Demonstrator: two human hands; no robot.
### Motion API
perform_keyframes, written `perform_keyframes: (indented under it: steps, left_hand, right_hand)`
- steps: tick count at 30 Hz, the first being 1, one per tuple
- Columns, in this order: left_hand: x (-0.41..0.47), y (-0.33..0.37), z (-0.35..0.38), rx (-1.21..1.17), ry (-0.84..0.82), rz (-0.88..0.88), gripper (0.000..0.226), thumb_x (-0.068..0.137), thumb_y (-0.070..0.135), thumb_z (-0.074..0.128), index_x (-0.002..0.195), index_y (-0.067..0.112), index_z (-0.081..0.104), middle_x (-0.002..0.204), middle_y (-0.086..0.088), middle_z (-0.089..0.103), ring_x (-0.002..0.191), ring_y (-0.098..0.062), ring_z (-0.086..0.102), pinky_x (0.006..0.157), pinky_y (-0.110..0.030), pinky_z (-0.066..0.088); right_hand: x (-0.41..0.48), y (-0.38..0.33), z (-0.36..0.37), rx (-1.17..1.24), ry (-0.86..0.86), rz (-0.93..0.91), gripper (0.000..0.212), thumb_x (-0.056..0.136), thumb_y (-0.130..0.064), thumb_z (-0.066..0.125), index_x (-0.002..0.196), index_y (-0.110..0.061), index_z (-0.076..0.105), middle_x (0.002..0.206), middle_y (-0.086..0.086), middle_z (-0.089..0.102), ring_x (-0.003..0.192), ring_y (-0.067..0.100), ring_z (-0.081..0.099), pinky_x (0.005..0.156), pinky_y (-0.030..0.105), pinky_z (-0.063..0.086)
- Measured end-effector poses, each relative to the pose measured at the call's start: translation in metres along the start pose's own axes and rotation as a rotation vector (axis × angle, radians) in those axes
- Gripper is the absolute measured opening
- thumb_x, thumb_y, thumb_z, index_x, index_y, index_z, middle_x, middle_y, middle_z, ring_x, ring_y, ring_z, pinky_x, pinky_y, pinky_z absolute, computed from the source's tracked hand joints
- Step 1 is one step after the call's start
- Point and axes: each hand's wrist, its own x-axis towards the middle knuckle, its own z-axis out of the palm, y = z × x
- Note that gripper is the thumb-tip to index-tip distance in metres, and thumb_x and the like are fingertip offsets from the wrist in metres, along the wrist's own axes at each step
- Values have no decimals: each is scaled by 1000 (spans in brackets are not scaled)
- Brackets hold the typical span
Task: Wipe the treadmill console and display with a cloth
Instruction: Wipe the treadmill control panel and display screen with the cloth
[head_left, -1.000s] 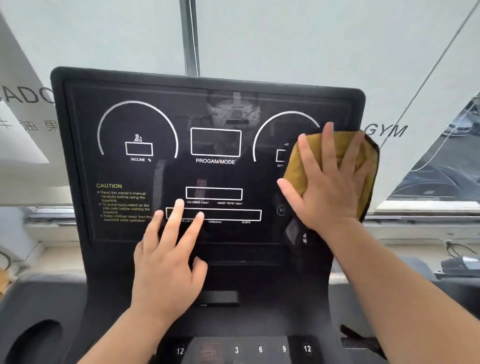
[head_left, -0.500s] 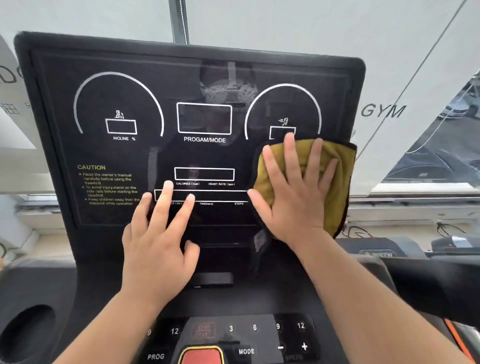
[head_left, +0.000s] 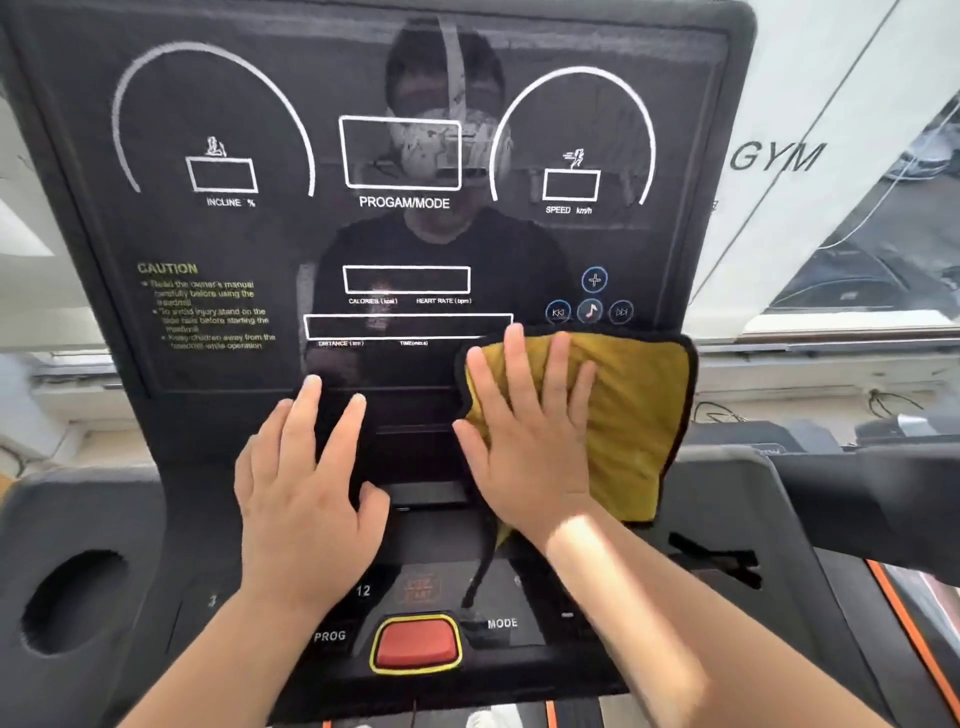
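Note:
The black treadmill display (head_left: 260, 249) fills the upper view, with white gauge arcs and yellow caution text. A yellow cloth (head_left: 634, 415) with a dark border lies flat against the display's lower right corner and the ledge below it. My right hand (head_left: 524, 436) presses flat on the cloth's left half, fingers spread. My left hand (head_left: 306, 483) rests flat and bare on the dark panel below the display, left of the cloth. The lower console (head_left: 519, 644) carries a red stop button (head_left: 415, 642) and PROG and MODE labels.
A round cup holder (head_left: 72, 597) is sunk in the console's left wing. The right handrail (head_left: 857, 499) runs off to the right. Behind the console hangs a white window blind lettered GYM (head_left: 776, 156), above a sill with cables.
My right hand has slid the cloth down from the right speed gauge to the display's lower right corner. My left hand moved down off the screen. The view has closed in.

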Motion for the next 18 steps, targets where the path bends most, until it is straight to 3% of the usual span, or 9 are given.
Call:
perform_keyframes:
  steps: [6,9,12,18]
  left_hand:
    - [-24,-17,-1,-9,-60,-66,71,73,29,55,142,14,54,157,-16,36,137,-43,39,107,-60,35]
    - [-30,-28,-2,-12,-99,-100,73,73,30,52,144,15,51,158,-15,35,138,-42,38,109,-61,35]
    - [-34,-35,-2,-18,-134,-109,74,74,32,48,147,17,48,160,-12,33,140,-40,37,110,-61,33]
    - [-36,-43,-1,-66,-180,-84,78,74,29,53,150,17,42,163,-8,28,140,-39,38,112,-63,31]
  right_hand:
    - [-4,-11,1,-15,37,-263,65,100,-34,59,159,-37,32,171,-3,22,156,34,16,126,54,8]
    - [-26,29,3,-16,53,-209,62,98,-28,63,155,-33,39,168,0,28,154,31,23,125,50,14]
    - [-52,61,4,36,10,-122,57,100,-31,51,155,-25,38,167,4,26,155,32,18,126,46,11]
    - [-61,22,-8,119,-95,-43,60,103,-36,40,159,-16,32,168,4,29,157,33,14,127,49,13]
